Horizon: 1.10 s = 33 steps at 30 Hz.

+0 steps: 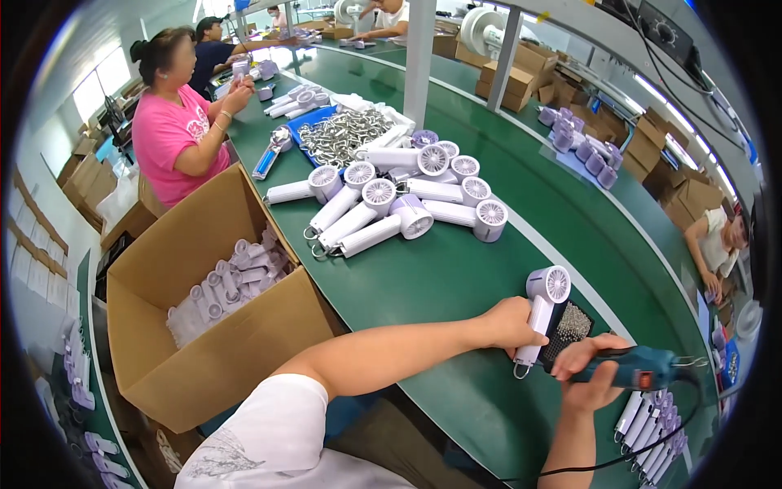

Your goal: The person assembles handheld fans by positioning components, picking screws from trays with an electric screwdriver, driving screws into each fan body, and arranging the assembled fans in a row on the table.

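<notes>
My left hand (511, 323) is closed round the white handle of a handheld fan (549, 284), whose lilac head points away from me. A metal carabiner clip (521, 371) hangs from the handle's near end. In my right hand (588, 371) is a teal electric screwdriver (631, 368), held sideways with its working end toward the fan handle. Its tip is hard to make out behind my fingers. Just beyond the hands lies a dark tray (557, 345) with many small screws (573, 323).
A pile of fans (407, 196) lies on the green table (391, 285), beside a blue tray (303, 134) of metal clips (346, 134). More fans (652, 432) lie at right. An open cardboard box (220, 359) stands left. The screwdriver's black cord (619, 463) crosses below. Co-workers (175, 122) sit around.
</notes>
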Tool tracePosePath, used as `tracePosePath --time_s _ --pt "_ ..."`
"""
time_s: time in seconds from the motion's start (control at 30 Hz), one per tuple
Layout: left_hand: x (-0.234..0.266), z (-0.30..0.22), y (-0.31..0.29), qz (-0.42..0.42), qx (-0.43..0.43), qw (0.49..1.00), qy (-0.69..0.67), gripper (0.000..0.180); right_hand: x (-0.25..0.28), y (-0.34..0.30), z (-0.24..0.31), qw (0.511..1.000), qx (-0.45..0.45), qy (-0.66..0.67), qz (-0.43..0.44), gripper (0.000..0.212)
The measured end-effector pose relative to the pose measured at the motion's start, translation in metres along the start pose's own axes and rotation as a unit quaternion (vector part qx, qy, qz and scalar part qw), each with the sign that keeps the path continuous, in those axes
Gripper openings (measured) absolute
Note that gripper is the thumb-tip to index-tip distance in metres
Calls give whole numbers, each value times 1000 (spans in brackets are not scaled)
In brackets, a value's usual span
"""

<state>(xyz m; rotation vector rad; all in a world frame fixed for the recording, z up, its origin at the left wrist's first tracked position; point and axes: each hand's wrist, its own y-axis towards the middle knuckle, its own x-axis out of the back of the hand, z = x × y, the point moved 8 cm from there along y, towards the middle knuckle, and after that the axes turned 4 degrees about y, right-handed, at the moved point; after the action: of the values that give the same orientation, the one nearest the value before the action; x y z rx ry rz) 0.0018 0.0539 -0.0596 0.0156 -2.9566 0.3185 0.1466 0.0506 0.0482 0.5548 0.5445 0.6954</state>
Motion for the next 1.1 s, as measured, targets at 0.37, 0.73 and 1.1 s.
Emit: tracePosePath --time_s 0.37,0.73,1.1 --pt "38 -23 -101 -296 -127 919 225 38 13 29 32 942 -248 -194 -116 22" --pt "-8 -13 -164 -363 -136 814 433 47 18 -2 -37 849 -446 -283 16 28" --pt "-12 -37 -160 -316 -220 861 334 25 35 -6 -44 795 -481 -363 68 27"
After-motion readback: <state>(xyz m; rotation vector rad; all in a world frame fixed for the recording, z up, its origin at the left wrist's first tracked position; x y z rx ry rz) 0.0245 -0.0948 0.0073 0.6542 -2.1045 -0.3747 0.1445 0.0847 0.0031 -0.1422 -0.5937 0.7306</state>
